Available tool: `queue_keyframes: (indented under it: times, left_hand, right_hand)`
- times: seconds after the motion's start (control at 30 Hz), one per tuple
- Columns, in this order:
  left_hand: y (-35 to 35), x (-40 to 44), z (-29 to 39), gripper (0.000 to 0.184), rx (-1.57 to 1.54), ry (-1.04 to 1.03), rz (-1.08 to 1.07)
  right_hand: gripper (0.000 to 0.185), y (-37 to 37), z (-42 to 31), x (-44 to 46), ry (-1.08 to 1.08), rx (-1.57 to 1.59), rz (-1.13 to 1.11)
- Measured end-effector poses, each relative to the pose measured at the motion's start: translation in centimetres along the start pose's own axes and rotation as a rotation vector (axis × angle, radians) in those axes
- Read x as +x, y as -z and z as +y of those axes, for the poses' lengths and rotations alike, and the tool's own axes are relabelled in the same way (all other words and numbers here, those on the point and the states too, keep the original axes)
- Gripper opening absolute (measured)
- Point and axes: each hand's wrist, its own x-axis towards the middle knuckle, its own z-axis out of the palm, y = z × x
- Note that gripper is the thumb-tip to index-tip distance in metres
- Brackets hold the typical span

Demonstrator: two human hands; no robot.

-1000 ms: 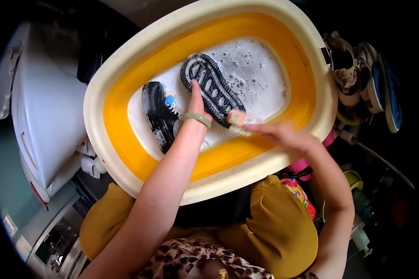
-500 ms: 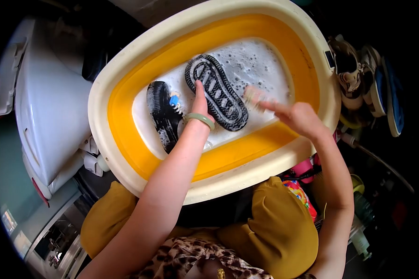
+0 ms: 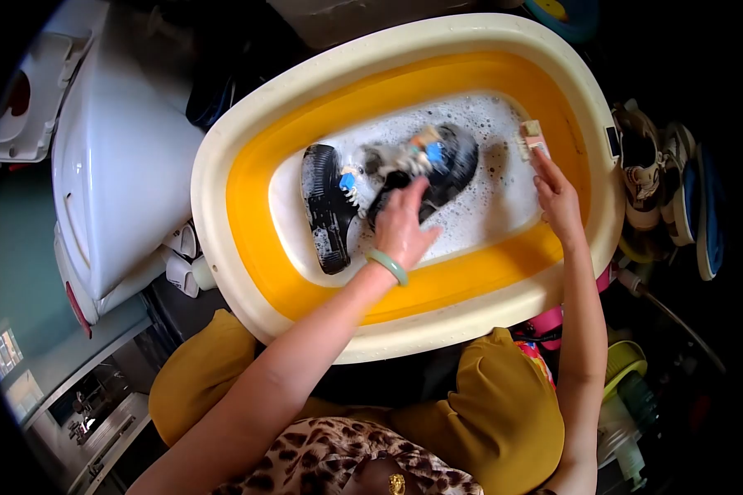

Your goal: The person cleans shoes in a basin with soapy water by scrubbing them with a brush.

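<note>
In the middle of the basin [image 3: 437, 332], on white suds [image 3: 491, 219], the blurred black shoe [image 3: 456, 171] lies with its upper facing you, as far as the blur lets you tell. Its long axis runs slantwise, from the near left to the far right, and a blue ornament [image 3: 434, 153] shows on it.

Your left hand [image 3: 406, 227] is the nearer one, at the shoe's near side, so the shoe lies just beyond its fingers and a little to the right. That hand is spread, thumb apart from the fingers; you cannot tell whether the fingertips press on the shoe. From your right hand [image 3: 560, 202], the shoe lies to the left, well apart, with suds between. Your right hand is closed around a pale brush [image 3: 534, 140], bristles to the left, near the basin's right wall.

Left of the blurred shoe, a second black shoe [image 3: 326, 216] rests on its side, sole edge outward, apart from both hands. Outside the basin, to the right, stand more shoes [image 3: 638, 177].
</note>
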Motion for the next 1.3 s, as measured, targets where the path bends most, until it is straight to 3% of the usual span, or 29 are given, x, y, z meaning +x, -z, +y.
queue_keyframes:
  times: [0.03,0.1,0.23,0.3,0.33,0.4,0.43,0.5,0.57,0.63,0.7,0.77,0.8,0.83,0.9,1.03,1.17,1.3]
  left_hand:
    - [-1.4,-0.8,-1.5,0.061,-0.017,-0.152,-0.044]
    - [-2.5,-2.0,-3.1,0.05,-0.13,-0.18,-0.042]
    - [1.4,-3.3,-5.3,0.05,0.095,-0.242,0.471]
    - [4.2,-3.7,-5.6,0.058,0.23,-0.083,0.684]
    - [4.3,-3.6,-7.5,0.058,0.238,-0.083,0.684]
    - [3.7,-2.9,-11.4,0.063,-0.078,0.275,0.595]
    - [3.8,-2.7,-12.2,0.063,-0.078,0.272,0.603]
    - [3.9,-2.4,-13.3,0.065,-0.511,0.444,0.288]
    - [4.2,-2.6,-13.5,0.063,-0.556,0.399,0.299]
    - [4.5,-2.6,-13.7,0.06,-1.025,0.427,0.133]
    - [4.5,-2.8,-14.1,0.054,-1.168,0.489,0.055]
    - [3.9,-2.6,-15.4,0.051,-1.458,0.515,-0.074]
    - [3.4,-2.7,-16.0,0.046,-1.508,0.472,-0.083]
    - [3.0,-2.9,-16.3,0.046,-1.511,0.476,-0.075]
    - [2.9,-3.1,-16.6,0.046,-1.776,0.471,-0.124]
    - [3.0,-4.1,-14.6,0.054,-1.833,0.242,-0.034]
    - [3.8,-3.8,-12.9,0.059,-1.882,0.203,0.036]
    - [2.2,-3.3,-12.7,0.064,-2.222,0.149,0.051]
  right_hand:
    - [0.046,0.3,0.3,0.1,0.022,0.024,0.018]
    - [0.046,0.3,-0.6,0.1,0.023,0.073,0.009]
    - [0.046,-0.7,-1.9,-0.2,0.028,0.12,-0.021]
    - [0.046,-1.7,-3.2,-0.7,0.001,0.142,-0.057]
    - [0.045,-2.3,-3.4,-0.6,0.031,0.133,-0.062]
    - [0.046,-3.7,-3.3,0.4,0.092,0.111,-0.076]
    - [0.046,-4.5,-3.3,0.8,0.122,0.101,-0.082]
    - [0.047,-5.8,-3.2,2.0,0.226,-0.306,-0.071]
    - [0.048,-6.6,-3.2,4.3,0.301,-0.436,-0.077]
    - [0.044,-6.9,-4.3,5.9,0.263,-0.848,-0.075]
    - [0.04,-8.1,-3.3,5.8,0.195,-0.823,-0.108]
    - [0.061,-9.4,-3.3,5.1,-0.051,-0.689,-0.25]
    - [0.08,-10.1,-4.1,4.5,-0.236,-0.6,-0.344]
    - [0.056,-10.6,-4.6,3.1,-0.095,-0.679,-0.409]
    - [0.036,-10.9,-4.1,1.9,0.337,-0.97,-0.527]
    - [0.04,-10.4,-6.7,0.4,0.301,-0.887,-0.463]
    - [0.043,-12.0,-10.9,-6.0,0.473,-0.755,-0.759]
    - [0.041,-13.7,-14.9,-9.8,0.398,-0.86,-0.841]
